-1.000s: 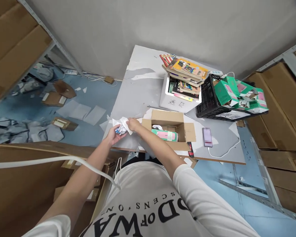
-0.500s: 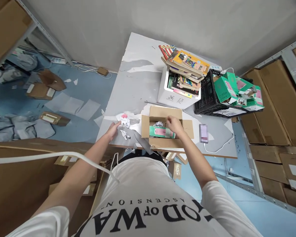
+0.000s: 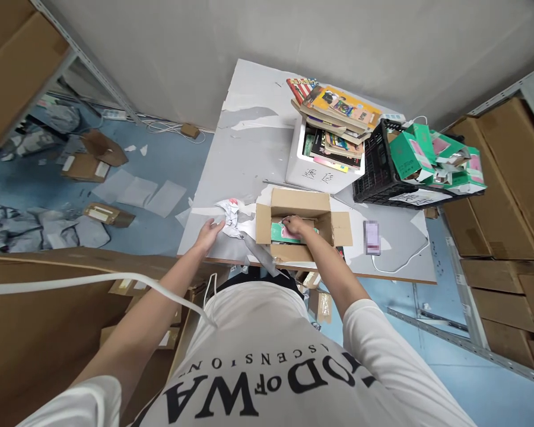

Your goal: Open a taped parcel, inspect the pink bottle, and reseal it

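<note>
An open cardboard box (image 3: 300, 201) stands at the table's front edge with its flaps folded out. Inside lies a green and pink carton (image 3: 278, 232). My right hand (image 3: 295, 225) reaches into the box above this carton, its fingers closed on crumpled paper that they mostly cover. To the left of the box, a heap of crumpled white paper (image 3: 232, 224) with a pink patch rests on the table. Beside that heap is my left hand (image 3: 210, 234), fingers apart and holding nothing, fingertips close to the paper's edge.
Books (image 3: 338, 110) pile out of a white bin (image 3: 314, 172) behind the box. A black crate (image 3: 374, 172) of green cartons stands to its right. On the right of the table lies a phone (image 3: 372, 237) on a white cable. Cardboard boxes fill the shelves (image 3: 498, 190).
My right hand has moved left and down inside the box, onto the crumpled paper there. The paper heap on the table is pushed closer together, and my left hand has opened a little beside it.
</note>
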`<state>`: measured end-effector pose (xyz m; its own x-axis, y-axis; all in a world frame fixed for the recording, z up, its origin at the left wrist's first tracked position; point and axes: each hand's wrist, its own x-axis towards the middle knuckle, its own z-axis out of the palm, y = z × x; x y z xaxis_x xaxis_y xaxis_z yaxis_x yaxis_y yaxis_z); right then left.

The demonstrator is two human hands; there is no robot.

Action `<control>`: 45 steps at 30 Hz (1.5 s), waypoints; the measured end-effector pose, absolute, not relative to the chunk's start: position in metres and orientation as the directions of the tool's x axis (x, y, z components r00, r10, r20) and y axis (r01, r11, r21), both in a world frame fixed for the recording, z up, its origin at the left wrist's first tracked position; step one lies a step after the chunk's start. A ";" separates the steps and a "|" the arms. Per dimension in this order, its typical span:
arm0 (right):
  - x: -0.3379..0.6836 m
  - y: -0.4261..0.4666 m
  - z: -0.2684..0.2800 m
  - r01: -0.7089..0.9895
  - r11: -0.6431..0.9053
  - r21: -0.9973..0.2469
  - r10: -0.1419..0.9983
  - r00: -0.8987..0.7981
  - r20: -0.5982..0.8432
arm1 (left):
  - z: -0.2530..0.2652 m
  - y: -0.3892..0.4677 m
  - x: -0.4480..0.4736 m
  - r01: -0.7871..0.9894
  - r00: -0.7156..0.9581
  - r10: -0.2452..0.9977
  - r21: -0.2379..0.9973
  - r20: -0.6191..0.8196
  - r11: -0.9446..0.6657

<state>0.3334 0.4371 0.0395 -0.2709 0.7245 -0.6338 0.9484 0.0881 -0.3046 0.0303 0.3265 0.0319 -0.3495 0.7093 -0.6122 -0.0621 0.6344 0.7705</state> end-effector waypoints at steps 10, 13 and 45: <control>0.368 0.410 0.084 0.832 -0.023 -0.555 0.826 -0.297 -0.480 | 0.072 0.342 0.056 0.203 -0.377 0.913 0.948 -0.154 0.243; 0.382 0.393 0.106 0.545 -0.131 -0.828 0.886 -0.310 -0.344 | 0.102 0.345 0.081 0.425 -0.196 0.979 0.905 0.060 0.030; 0.321 0.414 0.054 0.691 0.692 -0.210 0.492 -0.664 -0.562 | 0.063 0.339 0.072 0.800 -0.083 0.953 0.590 0.290 -0.110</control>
<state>0.3211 0.4144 0.0542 -0.6644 0.4921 -0.5625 0.6905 0.6921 -0.2101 0.0717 0.3393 0.0635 -0.0834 0.9533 0.2903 0.7997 -0.1098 0.5903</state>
